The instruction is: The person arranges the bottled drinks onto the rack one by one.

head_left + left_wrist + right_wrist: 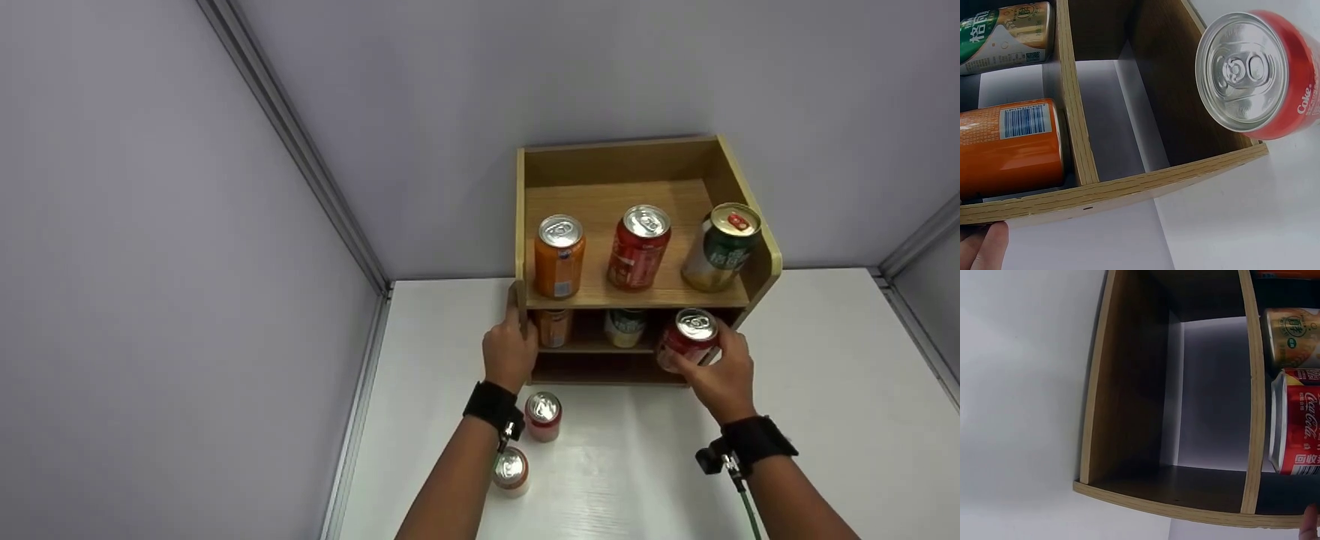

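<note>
We are holding our two hands well apart, one at each end of a small wooden rack (600,201). Our right hand (724,381) is gripping a red Coca-Cola can (684,343), thumb on one side and fingers on the other. Our left hand (510,354) is pinching the left side wall (520,217), so it is sitting far from that can. The can is standing about upright at the front of the middle shelf (585,348), near the right side wall (766,259). We are guessing the little gap by that wall matters most; one fingertip (1309,523) is showing there. The can's low end is hiding the shelf's edge, so we cannot tell if it is touching the wood.

Just left of it, a green and gold can (625,328) is standing, then an orange can (556,328). On top, we are seeing an upper orange can (559,264), an upper red can (634,259) and an upper green can (718,259) in a row. Two more cans, one red (544,425), one with an orange band (511,482), are standing on the white table (637,465) near our left wrist. Grey walls (600,67) are rising around us.
</note>
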{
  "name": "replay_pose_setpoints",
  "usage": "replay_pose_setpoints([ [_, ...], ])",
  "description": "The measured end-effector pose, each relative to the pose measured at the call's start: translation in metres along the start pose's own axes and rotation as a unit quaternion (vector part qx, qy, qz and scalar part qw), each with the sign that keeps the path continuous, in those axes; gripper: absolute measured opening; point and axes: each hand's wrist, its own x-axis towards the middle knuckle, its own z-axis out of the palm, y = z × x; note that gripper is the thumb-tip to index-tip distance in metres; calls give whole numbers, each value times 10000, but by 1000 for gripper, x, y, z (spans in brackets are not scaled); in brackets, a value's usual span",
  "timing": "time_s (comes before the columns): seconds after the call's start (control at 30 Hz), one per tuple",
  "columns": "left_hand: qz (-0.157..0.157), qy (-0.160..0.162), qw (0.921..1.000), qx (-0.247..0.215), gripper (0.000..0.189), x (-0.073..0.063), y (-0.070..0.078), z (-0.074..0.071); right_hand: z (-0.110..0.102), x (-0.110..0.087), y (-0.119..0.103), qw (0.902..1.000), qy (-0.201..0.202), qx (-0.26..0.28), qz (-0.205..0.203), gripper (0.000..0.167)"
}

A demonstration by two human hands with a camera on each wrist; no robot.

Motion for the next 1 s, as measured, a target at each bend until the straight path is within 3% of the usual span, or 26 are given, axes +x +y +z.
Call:
replay_pose_setpoints([
  [0.17, 17, 38, 10000, -22, 30, -1, 0, 1, -1, 5, 0, 9997, 105, -178, -96, 76],
  [0.4, 65, 96, 9999, -112, 40, 0, -1, 1, 1, 6, -2, 9997, 65, -195, 96, 75],
  [0.53, 58, 94, 9999, -75, 23, -1, -1, 2, 5, 7, -4, 9994, 131, 2, 314, 70],
  [0.73, -3, 103, 9999, -68, 42, -1, -2, 2, 11, 10, -4, 9983, 238, 128, 520, 65],
  [0.9, 81, 135, 9997, 179, 16, -1, -1, 1, 14, 10, -4, 9976, 228, 113, 641, 58],
  [1.0, 117, 175, 9993, 301, 13, -1, -1, 1, 15, 11, -3, 9967, 199, 108, 780, 56],
])
